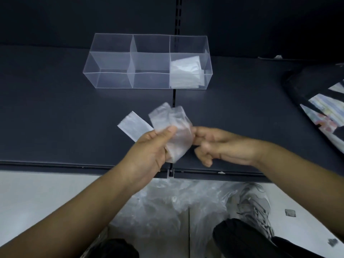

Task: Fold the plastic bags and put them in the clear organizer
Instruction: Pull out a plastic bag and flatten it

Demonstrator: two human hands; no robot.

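Bag [174,134] pinched between hands [147,153] [217,146], near shelf edge [74,165]

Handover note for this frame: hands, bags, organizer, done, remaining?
Left hand and right hand both hold one plastic bag, mid-fold.
A folded bag lies on the shelf beside the left hand.
Done: folded bags sit in the right compartment of the clear organizer; the other two look empty.
Remaining: finish this fold, store both, then the pile of loose bags on the floor.
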